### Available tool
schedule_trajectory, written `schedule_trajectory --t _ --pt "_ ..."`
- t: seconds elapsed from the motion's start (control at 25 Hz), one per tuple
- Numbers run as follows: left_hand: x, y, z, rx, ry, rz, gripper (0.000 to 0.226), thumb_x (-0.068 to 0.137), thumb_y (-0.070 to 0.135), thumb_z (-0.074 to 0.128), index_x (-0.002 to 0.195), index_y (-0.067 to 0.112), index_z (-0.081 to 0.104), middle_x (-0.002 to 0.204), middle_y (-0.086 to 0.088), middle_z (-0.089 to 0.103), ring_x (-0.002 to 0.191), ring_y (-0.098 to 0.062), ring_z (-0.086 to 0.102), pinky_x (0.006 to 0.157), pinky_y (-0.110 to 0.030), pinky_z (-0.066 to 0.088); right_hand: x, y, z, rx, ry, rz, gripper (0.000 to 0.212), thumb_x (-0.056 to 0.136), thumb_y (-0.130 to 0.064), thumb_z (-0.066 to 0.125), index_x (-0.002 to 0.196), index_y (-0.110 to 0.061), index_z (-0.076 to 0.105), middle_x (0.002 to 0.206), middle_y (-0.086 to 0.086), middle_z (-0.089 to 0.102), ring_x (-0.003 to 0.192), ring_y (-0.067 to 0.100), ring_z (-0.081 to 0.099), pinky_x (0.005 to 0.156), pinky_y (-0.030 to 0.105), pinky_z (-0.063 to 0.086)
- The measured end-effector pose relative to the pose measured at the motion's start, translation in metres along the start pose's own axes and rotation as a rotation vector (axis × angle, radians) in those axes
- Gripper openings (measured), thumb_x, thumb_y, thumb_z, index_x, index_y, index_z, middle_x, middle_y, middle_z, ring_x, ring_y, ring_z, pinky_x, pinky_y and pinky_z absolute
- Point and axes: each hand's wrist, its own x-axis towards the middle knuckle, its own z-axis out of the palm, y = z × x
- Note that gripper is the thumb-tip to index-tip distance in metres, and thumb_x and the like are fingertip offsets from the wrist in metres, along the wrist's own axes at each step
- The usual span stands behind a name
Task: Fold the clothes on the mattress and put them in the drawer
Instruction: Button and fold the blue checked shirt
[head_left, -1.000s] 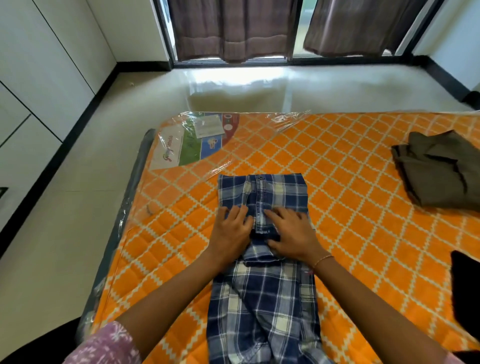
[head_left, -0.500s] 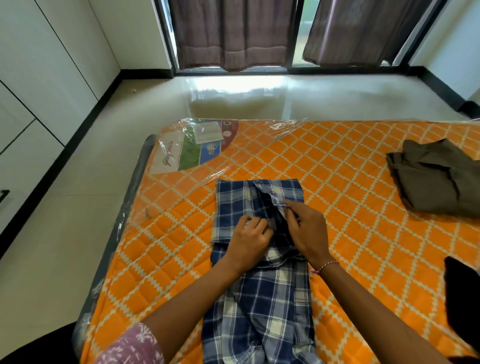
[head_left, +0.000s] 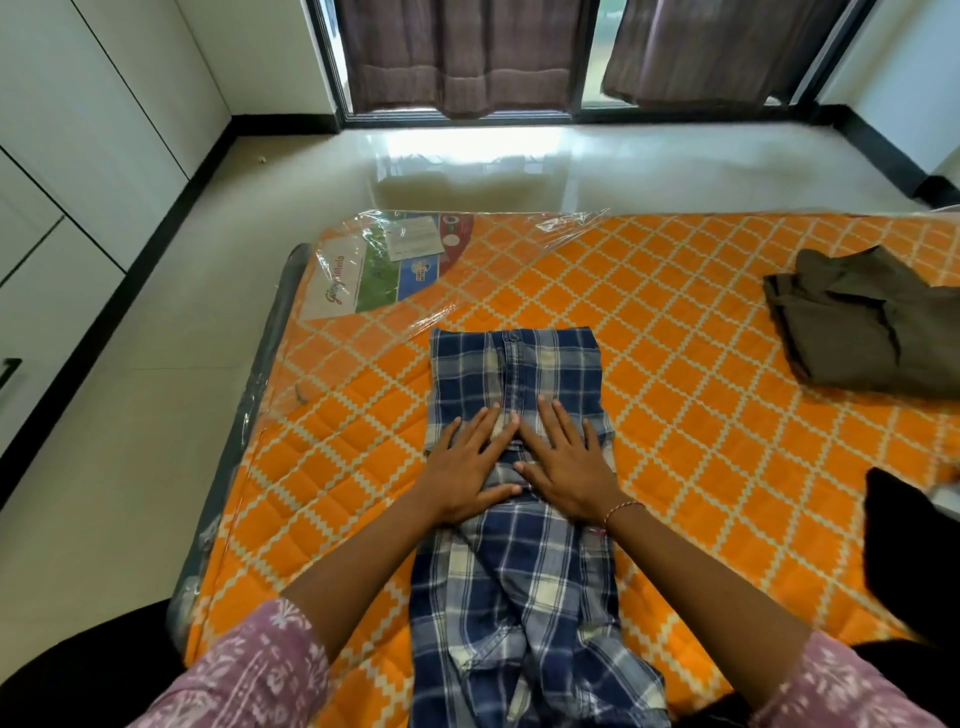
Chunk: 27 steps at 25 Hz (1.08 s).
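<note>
While both palms lie flat on it, the blue plaid shirt (head_left: 519, 467) stretches as a long strip from the near edge of the orange mattress (head_left: 701, 389) toward its far left part, its far end folded into a neat rectangle with a button placket running down the middle. The left hand (head_left: 470, 467) rests on the left side of that strip, fingers straight and spread, fingertips pointing far and slightly right. The right hand (head_left: 566, 465) lies just beside it on the right side, fingers likewise straight and fanned, a thin thread bracelet (head_left: 621, 512) at the wrist. The two index fingers nearly meet over the placket, and the thumbs point toward each other above a small bunched fold of cloth. Most of the folded rectangle lies beyond the fingertips; the looser, creased part of the shirt runs under the wrists and forearms toward the near edge. Pink patterned sleeves (head_left: 249, 670) show at the bottom corners.

Far right on the mattress lies an olive-brown garment (head_left: 872, 332), well apart from the hands. A black garment (head_left: 914, 556) sits at the near right edge. Clear plastic wrap with a printed label (head_left: 384, 265) covers the far left corner.
</note>
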Motion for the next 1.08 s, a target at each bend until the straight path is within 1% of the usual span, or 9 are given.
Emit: schedule_trajectory --t 0.12,0.24,0.44,0.6,0.72,0.8,0.92,1.0,1.08 --pt "-0.028 -0.013 0.011 -0.043 -0.032 0.028 0.068 0.098 0.055 0.026 0.150 0.027 -0.006 0.160 -0.003 -0.009 0.148 -0.020 -0.007 0.119 -0.038 0.000 -0.032 0.015 0.005 -0.030 0.064 -0.060 0.064 0.092 -0.060 0.004 0.146 -0.030 -0.012 0.152 0.001 -0.023 0.147 0.024 -0.011 0.117 0.047 0.000" --pt "-0.071 -0.054 0.000 -0.252 0.019 -0.061 0.065 0.098 0.046 0.028 0.152 0.016 0.007 0.159 -0.008 0.005 0.147 -0.027 0.012 0.117 -0.039 0.015 -0.079 0.055 0.004 -0.159 0.248 -0.088 0.059 0.095 -0.043 0.024 0.147 -0.017 0.029 0.154 0.017 0.024 0.141 0.036 0.018 0.109 0.060 0.023" --pt "-0.129 -0.041 0.007 0.205 -0.067 0.286 0.098 0.081 0.077 0.023 0.149 0.007 0.011 0.154 -0.018 0.015 0.141 -0.037 0.018 0.114 -0.041 0.008 -0.125 0.068 0.013 -0.343 0.016 -0.289 0.093 0.084 -0.077 0.017 0.152 -0.013 0.014 0.157 0.016 0.008 0.144 0.034 0.011 0.118 0.049 0.016" --pt "-0.110 0.003 0.018 0.260 -0.049 0.468 0.072 0.089 0.040 0.035 0.151 0.024 0.003 0.157 -0.010 0.006 0.146 -0.030 0.010 0.116 -0.042 0.007 -0.120 0.020 0.035 -0.337 -0.003 -0.543 0.068 0.096 -0.037 0.034 0.152 -0.021 -0.002 0.158 0.011 -0.003 0.145 0.031 -0.003 0.116 0.046 0.010" --pt "-0.109 0.009 0.011 0.092 -0.336 0.327 0.078 0.094 0.027 0.046 0.147 0.036 -0.011 0.155 0.004 -0.020 0.144 -0.012 -0.017 0.118 -0.036 -0.006 -0.117 0.008 0.031 -0.073 -0.224 -0.420 0.069 0.096 -0.057 0.026 0.148 -0.028 -0.008 0.150 -0.003 -0.025 0.138 0.015 -0.027 0.120 0.041 -0.004" --pt "-0.109 0.013 -0.002 -0.192 -0.416 0.224 0.064 0.101 0.027 0.042 0.150 0.033 0.002 0.159 0.004 -0.009 0.147 -0.013 -0.009 0.119 -0.036 -0.003 -0.123 0.006 0.013 0.475 -0.366 -0.315 0.111 0.070 -0.087 0.036 0.149 -0.013 0.015 0.156 0.007 -0.005 0.145 0.013 0.000 0.120 0.030 0.006" --pt "-0.100 0.015 -0.032 -0.694 -0.677 0.088 0.052 0.102 0.034 0.031 0.150 0.013 0.024 0.155 -0.006 0.025 0.141 -0.022 0.028 0.112 -0.024 0.027 -0.130 0.022 -0.012 0.977 -0.511 -0.208 0.095 0.065 -0.044 0.082 0.135 -0.014 0.026 0.138 0.010 0.040 0.119 0.012 0.048 0.093 0.012 0.045" --pt "-0.083 0.008 -0.052 -0.859 -0.790 0.012 0.036 0.104 0.024 0.032 0.133 0.005 0.044 0.132 -0.012 0.046 0.116 -0.025 0.048 0.102 -0.026 0.040 -0.113 0.049 -0.026 1.113 -0.464 0.005 0.088 0.072 -0.022 0.080 0.137 -0.003 0.024 0.129 0.009 0.044 0.111 0.013 0.057 0.083 0.013 0.049" --pt "-0.057 -0.006 -0.075 -1.032 -0.803 -0.098 0.021 0.102 0.017 0.036 0.104 0.006 0.054 0.108 -0.015 0.055 0.091 -0.025 0.055 0.093 -0.040 0.047 -0.080 0.079 -0.041 1.379 -0.220 0.401 0.064 0.084 -0.036 0.065 0.128 0.001 0.038 0.120 0.017 0.055 0.100 0.026 0.059 0.082 0.022 0.052"
